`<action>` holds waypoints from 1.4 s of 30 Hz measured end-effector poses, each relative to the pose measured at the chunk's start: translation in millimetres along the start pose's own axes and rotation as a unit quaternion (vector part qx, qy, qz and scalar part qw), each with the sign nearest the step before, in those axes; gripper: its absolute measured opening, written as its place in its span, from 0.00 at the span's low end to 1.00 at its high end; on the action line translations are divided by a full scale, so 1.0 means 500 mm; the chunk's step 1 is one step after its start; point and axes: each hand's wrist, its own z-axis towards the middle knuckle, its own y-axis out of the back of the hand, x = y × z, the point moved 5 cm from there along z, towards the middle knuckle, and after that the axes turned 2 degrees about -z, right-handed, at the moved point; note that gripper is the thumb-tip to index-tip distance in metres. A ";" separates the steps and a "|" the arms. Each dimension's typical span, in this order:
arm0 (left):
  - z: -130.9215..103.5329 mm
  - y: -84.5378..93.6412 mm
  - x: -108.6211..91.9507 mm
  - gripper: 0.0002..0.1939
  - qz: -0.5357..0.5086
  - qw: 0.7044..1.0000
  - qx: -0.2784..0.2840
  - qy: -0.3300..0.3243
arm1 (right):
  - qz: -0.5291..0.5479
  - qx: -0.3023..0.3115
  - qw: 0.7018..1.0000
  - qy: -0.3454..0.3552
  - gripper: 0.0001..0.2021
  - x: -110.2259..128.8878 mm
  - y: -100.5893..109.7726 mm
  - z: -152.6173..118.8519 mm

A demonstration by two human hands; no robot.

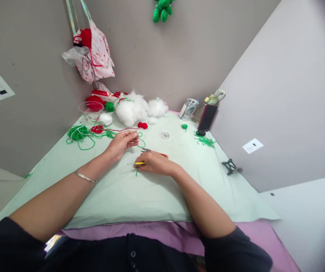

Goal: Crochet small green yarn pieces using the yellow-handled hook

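Observation:
My left hand [122, 144] is raised over the middle of the table, thumb and fingertips pinched on a strand of green yarn [142, 142] that loops down to the right. Lower and to the right, my right hand [156, 164] is closed around a crochet hook [140, 163] with a yellow handle, its thin metal tip pointing left. A short green yarn end hangs below those fingers; whatever else they hold is hidden. Just behind the right hand lie scissors [146, 150] with orange handles, partly covered by it.
White stuffing [132, 109], a clear plastic tub [91, 111] and tangled green yarn [78, 133] stand at the back left. Toward the right are a clear cup [189, 109], a phone [207, 118], green yarn scraps [205, 141] and a small round dish [165, 135]. Walls enclose the table.

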 end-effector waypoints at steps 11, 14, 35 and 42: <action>-0.011 -0.020 -0.001 0.13 -0.042 0.999 0.013 0.024 | 0.237 -0.358 0.903 -0.010 0.14 -0.105 0.300 -0.112; -0.022 -0.034 -0.001 0.14 -0.045 0.998 0.026 0.032 | 0.303 -0.389 0.869 -0.027 0.16 -0.134 0.293 -0.099; -0.048 -0.059 -0.025 0.20 -0.009 0.998 0.019 -0.060 | -0.071 -0.430 0.892 0.118 0.15 0.044 0.106 -0.058; -0.051 -0.067 -0.021 0.20 -0.035 0.998 0.058 -0.013 | -0.245 -0.423 0.856 0.169 0.08 0.048 0.083 -0.055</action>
